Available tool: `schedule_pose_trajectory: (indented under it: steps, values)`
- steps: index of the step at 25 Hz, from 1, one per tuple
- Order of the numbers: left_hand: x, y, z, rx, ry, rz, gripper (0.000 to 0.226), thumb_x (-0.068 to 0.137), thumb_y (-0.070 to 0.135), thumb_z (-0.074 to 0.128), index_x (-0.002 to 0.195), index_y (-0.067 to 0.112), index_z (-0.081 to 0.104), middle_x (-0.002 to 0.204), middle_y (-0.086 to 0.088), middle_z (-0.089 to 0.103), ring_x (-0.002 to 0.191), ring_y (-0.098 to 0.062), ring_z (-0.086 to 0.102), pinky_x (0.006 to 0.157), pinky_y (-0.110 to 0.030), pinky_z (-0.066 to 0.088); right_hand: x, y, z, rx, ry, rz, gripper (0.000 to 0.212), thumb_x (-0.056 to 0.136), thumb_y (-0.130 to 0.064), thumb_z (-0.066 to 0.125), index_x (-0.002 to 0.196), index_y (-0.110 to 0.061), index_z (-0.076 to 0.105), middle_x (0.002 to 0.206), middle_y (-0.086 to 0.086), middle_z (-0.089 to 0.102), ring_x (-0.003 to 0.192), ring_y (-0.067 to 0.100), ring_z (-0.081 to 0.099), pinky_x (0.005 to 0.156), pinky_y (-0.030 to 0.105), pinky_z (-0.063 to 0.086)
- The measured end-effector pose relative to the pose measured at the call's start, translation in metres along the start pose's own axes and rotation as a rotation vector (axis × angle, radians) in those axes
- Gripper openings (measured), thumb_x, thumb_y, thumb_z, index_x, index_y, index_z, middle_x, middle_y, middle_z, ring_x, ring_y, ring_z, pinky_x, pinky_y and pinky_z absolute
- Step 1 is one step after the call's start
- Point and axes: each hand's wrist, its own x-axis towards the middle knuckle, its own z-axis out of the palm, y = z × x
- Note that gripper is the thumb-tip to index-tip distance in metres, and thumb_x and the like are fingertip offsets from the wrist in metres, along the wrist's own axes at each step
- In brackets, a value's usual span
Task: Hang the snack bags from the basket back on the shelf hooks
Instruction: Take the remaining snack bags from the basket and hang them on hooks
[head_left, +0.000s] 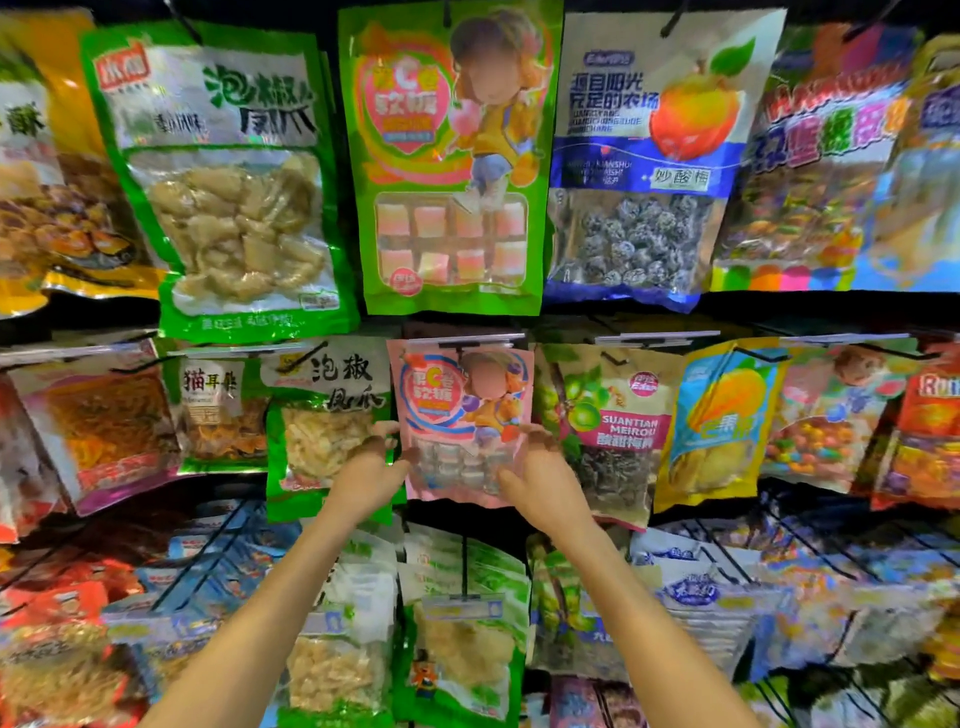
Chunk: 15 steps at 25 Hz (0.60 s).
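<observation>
A pink candy bag (460, 410) hangs in the middle row, its top at a shelf hook (480, 340) with a clear label strip. My left hand (371, 467) holds the bag's lower left edge, thumb on the front. My right hand (540, 475) holds its lower right edge, fingers curled along the side. Both arms reach up from below. No basket is in view.
Snack bags fill the wall: a green candy bag (449, 156) directly above, a green chicken-feet bag (324, 431) left of the pink one, a plum bag (608, 431) to its right. Black wire hooks (465, 564) with more bags jut out below my arms.
</observation>
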Motion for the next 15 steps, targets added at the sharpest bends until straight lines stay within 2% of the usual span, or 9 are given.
schedule_pose_trajectory:
  steps: [3, 5, 7, 9, 10, 11, 13, 15]
  values:
    - [0.009, 0.003, 0.007, -0.072, 0.034, -0.014, 0.050, 0.096, 0.026, 0.060, 0.139, 0.016, 0.038, 0.133, -0.009, 0.056, 0.121, -0.028, 0.056, 0.096, -0.035, 0.046, 0.010, 0.002, 0.005, 0.254, 0.163, 0.123, 0.058, 0.090, -0.030, 0.061, 0.137, -0.014, 0.031, 0.102, 0.008, 0.063, 0.082, 0.030, 0.066, 0.066, 0.040, 0.054]
    - [0.017, -0.001, 0.011, -0.095, 0.025, -0.047, 0.056, 0.094, 0.023, 0.061, 0.142, 0.017, 0.034, 0.135, -0.006, 0.054, 0.120, -0.026, 0.056, 0.096, -0.035, 0.046, 0.018, 0.003, 0.011, 0.332, 0.161, 0.154, 0.063, 0.092, -0.031, 0.062, 0.143, -0.017, 0.028, 0.100, 0.007, 0.067, 0.075, 0.025, 0.066, 0.058, 0.035, 0.051]
    - [0.024, -0.004, 0.015, -0.197, -0.027, -0.093, 0.066, 0.089, 0.026, 0.066, 0.144, 0.014, 0.031, 0.139, -0.009, 0.053, 0.118, -0.025, 0.056, 0.099, -0.039, 0.047, 0.024, 0.006, 0.019, 0.343, 0.133, 0.177, 0.057, 0.093, -0.035, 0.062, 0.139, -0.015, 0.035, 0.107, 0.008, 0.066, 0.086, 0.028, 0.067, 0.062, 0.035, 0.051]
    - [0.032, -0.011, 0.020, -0.265, -0.030, -0.135, 0.094, 0.073, 0.052, 0.071, 0.147, 0.013, 0.028, 0.142, -0.010, 0.050, 0.124, -0.026, 0.054, 0.104, -0.044, 0.045, 0.031, 0.013, 0.027, 0.404, 0.103, 0.213, 0.047, 0.095, -0.038, 0.061, 0.129, -0.009, 0.047, 0.110, 0.010, 0.067, 0.095, 0.030, 0.066, 0.068, 0.033, 0.052]
    - [0.036, -0.015, 0.024, -0.271, -0.018, -0.154, 0.107, 0.063, 0.067, 0.067, 0.148, 0.014, 0.029, 0.142, -0.009, 0.050, 0.126, -0.026, 0.053, 0.105, -0.045, 0.044, 0.033, 0.016, 0.031, 0.475, 0.092, 0.225, 0.044, 0.095, -0.036, 0.061, 0.124, -0.004, 0.051, 0.113, 0.012, 0.068, 0.100, 0.030, 0.066, 0.072, 0.028, 0.052]
    - [0.041, -0.021, 0.029, -0.273, -0.004, -0.162, 0.110, 0.056, 0.075, 0.063, 0.145, 0.016, 0.034, 0.138, -0.007, 0.053, 0.125, -0.025, 0.053, 0.105, -0.044, 0.045, 0.035, 0.019, 0.036, 0.574, 0.093, 0.222, 0.044, 0.095, -0.033, 0.063, 0.122, 0.001, 0.054, 0.117, 0.013, 0.068, 0.107, 0.029, 0.065, 0.079, 0.024, 0.052]
    - [0.045, -0.026, 0.036, -0.283, 0.020, -0.159, 0.092, 0.052, 0.076, 0.060, 0.126, 0.021, 0.050, 0.123, -0.002, 0.061, 0.114, -0.021, 0.059, 0.099, -0.039, 0.048, 0.039, 0.026, 0.044, 0.715, 0.098, 0.200, 0.039, 0.094, -0.030, 0.066, 0.121, -0.002, 0.061, 0.116, 0.007, 0.071, 0.110, 0.017, 0.066, 0.086, 0.020, 0.053]
    - [0.051, -0.029, 0.037, -0.257, 0.052, -0.124, 0.073, 0.057, 0.073, 0.062, 0.111, 0.024, 0.057, 0.113, 0.000, 0.065, 0.106, -0.019, 0.063, 0.094, -0.036, 0.050, 0.042, 0.023, 0.046, 0.717, 0.137, 0.210, 0.021, 0.094, -0.029, 0.066, 0.108, -0.012, 0.066, 0.102, -0.005, 0.070, 0.097, 0.005, 0.067, 0.076, 0.007, 0.047]
